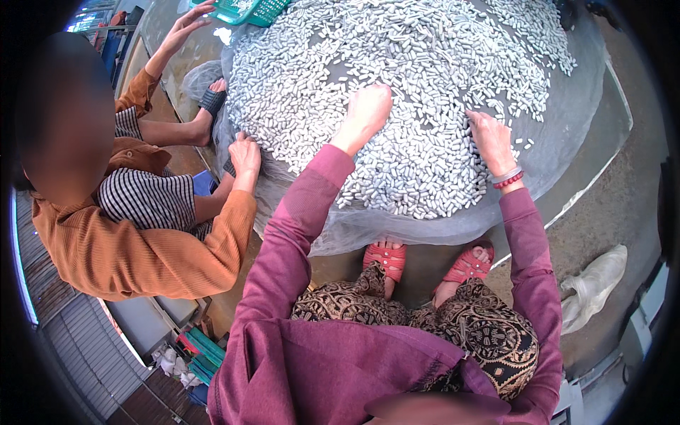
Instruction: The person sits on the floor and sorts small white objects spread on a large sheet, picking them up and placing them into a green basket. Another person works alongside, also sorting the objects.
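A wide spread of small whitish-grey, capsule-shaped pieces point(425, 188) lies in front of me. My left hand point(367, 115) rests over the middle of the spread, closed, with its fingertips turned away and hidden. Farther right, my right hand point(491, 140) is bent down onto the pieces, its thumb and fingers drawn together at their tips. Whatever either hand may hold is too small or too covered to make out. Beneath the pieces is a translucent plastic sheet point(567, 159), bunched up along its near edge.
At the left sits another person in an orange-brown top point(134, 255), one hand point(245, 157) at the sheet's edge and the other point(185, 27) raised near a green basket point(263, 13). My feet in red sandals point(386, 261) stand by the near edge. A whitish sack point(596, 283) lies at the right.
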Demonstrator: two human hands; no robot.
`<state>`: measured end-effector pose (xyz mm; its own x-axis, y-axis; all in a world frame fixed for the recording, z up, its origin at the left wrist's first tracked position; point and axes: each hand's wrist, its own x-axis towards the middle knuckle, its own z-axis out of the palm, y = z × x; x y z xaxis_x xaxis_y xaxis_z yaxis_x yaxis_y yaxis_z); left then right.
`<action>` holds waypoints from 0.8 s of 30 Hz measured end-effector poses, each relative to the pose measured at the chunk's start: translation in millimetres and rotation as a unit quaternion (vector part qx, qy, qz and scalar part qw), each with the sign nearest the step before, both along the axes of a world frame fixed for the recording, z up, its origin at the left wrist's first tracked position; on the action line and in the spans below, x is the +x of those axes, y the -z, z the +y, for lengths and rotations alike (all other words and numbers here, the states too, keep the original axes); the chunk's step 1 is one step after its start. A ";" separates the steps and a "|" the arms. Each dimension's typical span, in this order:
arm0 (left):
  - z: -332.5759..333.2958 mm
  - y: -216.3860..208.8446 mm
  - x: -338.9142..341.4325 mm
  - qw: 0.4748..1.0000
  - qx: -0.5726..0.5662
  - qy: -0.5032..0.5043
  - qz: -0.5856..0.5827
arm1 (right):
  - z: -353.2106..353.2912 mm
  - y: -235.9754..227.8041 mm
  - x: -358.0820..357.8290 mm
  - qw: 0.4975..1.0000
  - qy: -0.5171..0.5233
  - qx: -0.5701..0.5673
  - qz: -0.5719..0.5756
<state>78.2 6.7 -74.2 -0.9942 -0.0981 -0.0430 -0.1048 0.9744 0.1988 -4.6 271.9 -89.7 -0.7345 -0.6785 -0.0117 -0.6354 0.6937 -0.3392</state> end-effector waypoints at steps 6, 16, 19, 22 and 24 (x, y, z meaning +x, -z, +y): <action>-11.7 -36.6 26.9 0.629 0.763 -0.103 -0.111 | -3.1 4.1 7.8 0.998 -0.010 0.004 0.054; 67.8 -26.0 -23.4 0.898 0.399 0.174 -0.065 | 19.9 -24.4 -19.3 0.912 0.166 -0.158 -0.340; 77.4 -3.6 -32.1 0.960 0.079 0.263 -0.046 | 56.8 -42.0 -19.5 0.559 0.121 -0.477 -0.667; 84.8 5.9 -36.6 0.962 0.009 0.261 -0.081 | 69.7 -46.3 -11.1 0.470 0.082 -0.517 -0.711; 76.9 7.6 -34.9 0.973 0.122 0.192 -0.041 | 65.8 -59.3 -10.0 0.529 0.108 -0.459 -0.706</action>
<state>43.3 83.6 -81.8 -0.9477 0.3038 -0.0983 0.2335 0.8693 0.4356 -14.6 337.7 -30.5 -0.4950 -0.7759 -0.3912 0.7606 -0.1691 -0.6268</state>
